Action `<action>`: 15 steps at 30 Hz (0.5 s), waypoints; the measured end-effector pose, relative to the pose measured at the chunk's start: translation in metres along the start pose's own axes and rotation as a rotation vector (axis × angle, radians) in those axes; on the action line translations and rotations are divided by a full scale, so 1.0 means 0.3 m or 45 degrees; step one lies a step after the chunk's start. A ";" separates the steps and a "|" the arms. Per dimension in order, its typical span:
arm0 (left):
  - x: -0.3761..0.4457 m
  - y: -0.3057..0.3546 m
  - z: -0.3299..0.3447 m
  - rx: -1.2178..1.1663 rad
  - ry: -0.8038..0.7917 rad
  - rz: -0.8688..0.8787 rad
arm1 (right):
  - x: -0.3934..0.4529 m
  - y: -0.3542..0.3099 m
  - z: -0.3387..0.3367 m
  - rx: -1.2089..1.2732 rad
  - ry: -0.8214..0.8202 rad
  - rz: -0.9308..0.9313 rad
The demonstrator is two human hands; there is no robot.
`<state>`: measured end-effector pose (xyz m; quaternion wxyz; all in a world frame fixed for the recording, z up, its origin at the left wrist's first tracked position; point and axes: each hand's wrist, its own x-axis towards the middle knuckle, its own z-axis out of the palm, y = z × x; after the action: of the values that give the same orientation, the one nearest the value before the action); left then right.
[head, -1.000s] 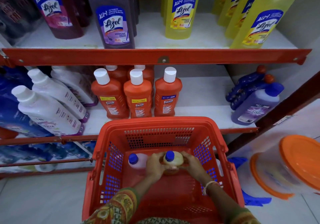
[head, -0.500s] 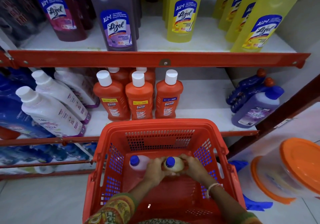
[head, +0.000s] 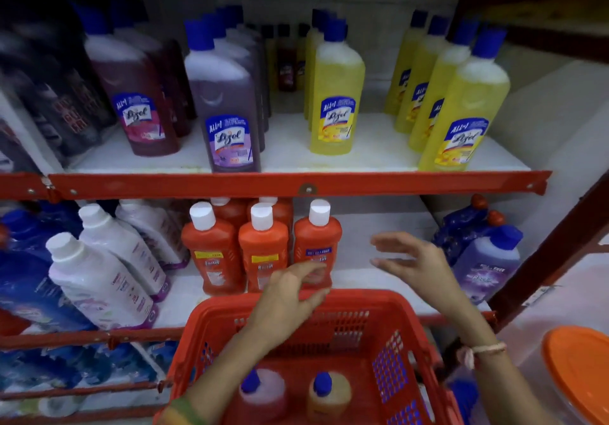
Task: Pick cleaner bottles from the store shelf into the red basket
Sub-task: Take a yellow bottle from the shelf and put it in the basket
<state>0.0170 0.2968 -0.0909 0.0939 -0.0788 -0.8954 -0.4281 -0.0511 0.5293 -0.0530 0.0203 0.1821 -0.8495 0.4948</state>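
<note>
The red basket [head: 408, 332] stands in front of the lower shelf. Two blue-capped bottles stand upright inside it: a pinkish one [head: 263, 395] and a yellowish one [head: 329, 395]. My left hand [head: 290, 296] hovers open above the basket's far rim, fingers close to the rightmost of three orange Bactin bottles [head: 318, 243]. My right hand [head: 415, 263] is open over the bare shelf space to the right of that bottle, holding nothing. On the upper shelf stand Lizol bottles: a yellow one [head: 336, 95], a purple one [head: 224, 105], a maroon one [head: 135, 95].
White bottles [head: 95, 279] lean at the left of the lower shelf. Purple and blue bottles [head: 484, 260] sit at its right end. A red shelf rail [head: 296, 184] runs across. Containers with orange lids [head: 580, 372] stand at the lower right.
Both hands let go of the yellowish bottle, which now stands in the basket, and rose towards the lower shelf. The camera tilted up, showing more of the upper shelf.
</note>
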 end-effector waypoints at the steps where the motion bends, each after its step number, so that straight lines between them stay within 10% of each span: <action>1: 0.033 0.034 -0.025 0.022 0.074 0.093 | 0.022 -0.028 -0.030 0.044 0.083 -0.034; 15: 0.501 0.179 -0.169 0.573 0.593 0.572 | 0.379 -0.118 -0.365 0.123 1.048 -0.108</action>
<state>-0.1117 0.2997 0.0161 0.4008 -0.1508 -0.8821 -0.1964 -0.1615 0.5736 0.0567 0.3701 0.0047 -0.7379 0.5643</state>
